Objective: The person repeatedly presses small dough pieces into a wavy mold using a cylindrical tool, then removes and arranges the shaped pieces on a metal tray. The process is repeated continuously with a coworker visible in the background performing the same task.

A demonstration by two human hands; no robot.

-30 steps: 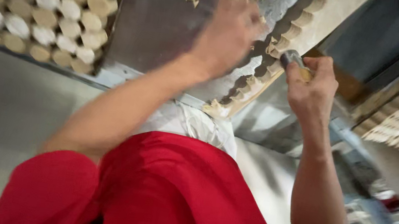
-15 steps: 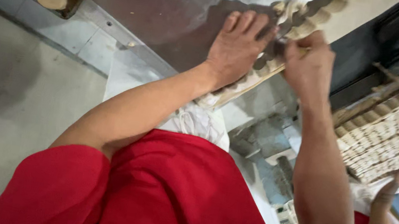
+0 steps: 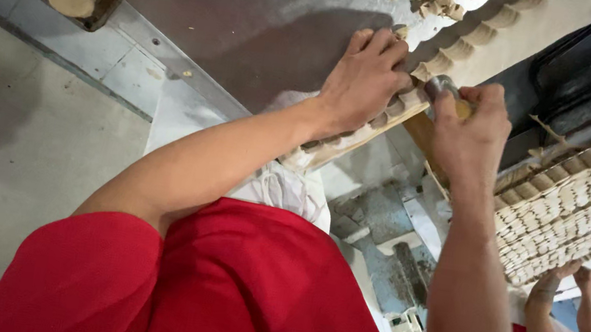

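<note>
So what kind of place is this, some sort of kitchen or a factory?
Probably a small food-making workshop, perhaps a bakery. The left hand presses on a sheet of dough on a metal worktable, the right hand grips a small metal cutter, and stacked trays hold rows of cut pieces.

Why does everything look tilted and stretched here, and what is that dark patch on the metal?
In the head view the camera is tilted steeply and the near red shirt looms large; the dark patch is a shadow on the metal table beside the left hand; the right hand is sharp, the background racks slightly soft.
</note>
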